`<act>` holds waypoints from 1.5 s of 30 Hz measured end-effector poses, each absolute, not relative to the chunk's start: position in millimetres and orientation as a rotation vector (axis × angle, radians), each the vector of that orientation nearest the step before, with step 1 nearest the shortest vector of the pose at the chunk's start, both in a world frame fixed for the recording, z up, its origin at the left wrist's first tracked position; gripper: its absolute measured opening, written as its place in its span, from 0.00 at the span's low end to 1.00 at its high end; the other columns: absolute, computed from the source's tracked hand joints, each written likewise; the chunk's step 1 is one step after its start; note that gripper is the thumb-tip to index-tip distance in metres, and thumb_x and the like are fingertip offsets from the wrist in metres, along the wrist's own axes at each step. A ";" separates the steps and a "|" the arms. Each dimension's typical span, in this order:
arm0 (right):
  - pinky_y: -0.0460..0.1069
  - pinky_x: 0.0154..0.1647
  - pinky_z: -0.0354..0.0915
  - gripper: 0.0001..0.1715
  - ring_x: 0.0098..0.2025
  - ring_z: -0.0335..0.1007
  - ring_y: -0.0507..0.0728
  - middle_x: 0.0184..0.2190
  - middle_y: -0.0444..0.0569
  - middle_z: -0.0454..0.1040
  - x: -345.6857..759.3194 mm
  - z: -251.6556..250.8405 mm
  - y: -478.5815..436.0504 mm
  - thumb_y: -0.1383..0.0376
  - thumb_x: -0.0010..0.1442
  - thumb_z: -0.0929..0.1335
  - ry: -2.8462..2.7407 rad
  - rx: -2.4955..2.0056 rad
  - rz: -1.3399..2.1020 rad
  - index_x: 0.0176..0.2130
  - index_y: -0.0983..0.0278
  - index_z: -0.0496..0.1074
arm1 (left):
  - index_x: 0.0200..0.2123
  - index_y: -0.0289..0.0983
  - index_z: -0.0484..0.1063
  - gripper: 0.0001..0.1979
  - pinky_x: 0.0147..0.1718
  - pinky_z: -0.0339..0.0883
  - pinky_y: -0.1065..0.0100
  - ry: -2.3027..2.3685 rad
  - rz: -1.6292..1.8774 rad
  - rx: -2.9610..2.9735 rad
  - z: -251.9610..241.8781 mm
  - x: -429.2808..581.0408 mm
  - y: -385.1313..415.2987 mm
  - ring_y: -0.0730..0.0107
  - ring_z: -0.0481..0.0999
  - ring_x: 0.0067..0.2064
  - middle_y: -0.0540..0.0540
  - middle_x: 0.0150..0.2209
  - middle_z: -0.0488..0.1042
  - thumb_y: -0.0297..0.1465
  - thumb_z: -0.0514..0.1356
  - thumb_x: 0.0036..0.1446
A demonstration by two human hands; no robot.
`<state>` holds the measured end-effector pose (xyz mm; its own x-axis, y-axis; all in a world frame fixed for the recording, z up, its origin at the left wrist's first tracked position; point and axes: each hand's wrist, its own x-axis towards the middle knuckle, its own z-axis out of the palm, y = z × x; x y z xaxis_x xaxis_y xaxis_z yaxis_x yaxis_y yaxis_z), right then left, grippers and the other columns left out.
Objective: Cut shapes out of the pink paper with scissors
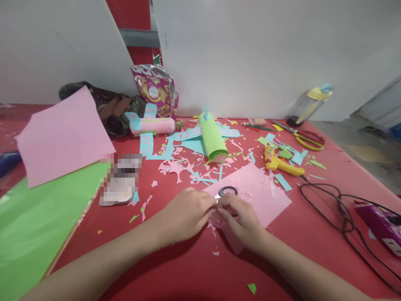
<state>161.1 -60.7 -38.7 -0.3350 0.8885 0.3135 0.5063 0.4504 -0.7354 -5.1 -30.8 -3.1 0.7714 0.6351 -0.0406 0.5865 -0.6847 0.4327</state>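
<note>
On my feed, left hand [190,210] and right hand [243,217] near-touching at fingertips, whether pinching anything I cannot tell, black-handled scissors [221,192] between, pink sheet [272,205] beneath.

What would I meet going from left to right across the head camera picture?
Big pink sheet → purple snack bag → left hand → right hand → yellow glue gun → purple box by the right edge.
</note>
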 end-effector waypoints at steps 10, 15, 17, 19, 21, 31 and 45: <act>0.45 0.24 0.60 0.07 0.24 0.62 0.51 0.23 0.45 0.66 161.2 -36.8 -61.3 0.72 0.56 0.59 -2.007 -1.179 0.714 0.29 0.63 0.62 | 0.30 0.35 0.67 0.10 0.32 0.59 0.67 0.957 0.231 2.500 -0.3 -2.4 -33.5 0.69 0.68 0.31 0.48 0.29 0.71 0.27 0.47 0.57; 0.45 0.23 0.59 0.07 0.23 0.61 0.51 0.22 0.44 0.66 161.4 -37.2 -62.2 0.72 0.56 0.59 -2.011 -1.196 0.742 0.29 0.63 0.62 | 0.29 0.35 0.67 0.09 0.31 0.59 0.67 0.966 0.229 2.498 0.1 -2.0 -33.7 0.70 0.67 0.30 0.48 0.28 0.71 0.27 0.47 0.56; 0.44 0.22 0.59 0.06 0.23 0.61 0.51 0.23 0.44 0.66 161.4 -37.8 -62.5 0.72 0.55 0.59 -2.013 -1.205 0.736 0.30 0.63 0.62 | 0.29 0.35 0.67 0.10 0.31 0.59 0.67 0.969 0.235 2.497 -0.1 -1.8 -33.9 0.69 0.67 0.30 0.48 0.28 0.71 0.27 0.47 0.56; 0.44 0.22 0.59 0.07 0.23 0.62 0.51 0.23 0.44 0.66 161.2 -38.2 -62.6 0.72 0.56 0.59 -2.011 -1.211 0.733 0.30 0.63 0.62 | 0.29 0.35 0.67 0.10 0.31 0.59 0.67 0.968 0.233 2.495 -0.2 -1.7 -34.0 0.69 0.68 0.31 0.48 0.28 0.71 0.27 0.47 0.56; 0.44 0.22 0.60 0.06 0.23 0.62 0.51 0.23 0.45 0.67 160.8 -38.5 -62.5 0.72 0.56 0.59 -2.008 -1.214 0.740 0.30 0.63 0.62 | 0.30 0.35 0.67 0.10 0.32 0.59 0.67 0.965 0.230 2.491 -0.2 -1.7 -34.0 0.69 0.68 0.31 0.48 0.29 0.71 0.27 0.47 0.56; 0.44 0.22 0.61 0.04 0.23 0.65 0.51 0.22 0.45 0.69 159.8 -36.5 -62.0 0.71 0.54 0.61 -1.944 -1.270 0.841 0.29 0.64 0.64 | 0.28 0.35 0.66 0.08 0.30 0.59 0.67 1.008 0.238 2.472 -1.3 -1.1 -32.7 0.70 0.67 0.29 0.49 0.27 0.71 0.27 0.49 0.55; 0.43 0.22 0.60 0.06 0.22 0.63 0.49 0.21 0.42 0.69 161.3 -37.5 -61.4 0.74 0.49 0.63 -1.904 -1.329 0.767 0.26 0.63 0.65 | 0.30 0.35 0.66 0.10 0.30 0.58 0.67 0.983 0.176 2.496 -1.2 -0.9 -33.1 0.69 0.68 0.30 0.48 0.29 0.71 0.28 0.46 0.57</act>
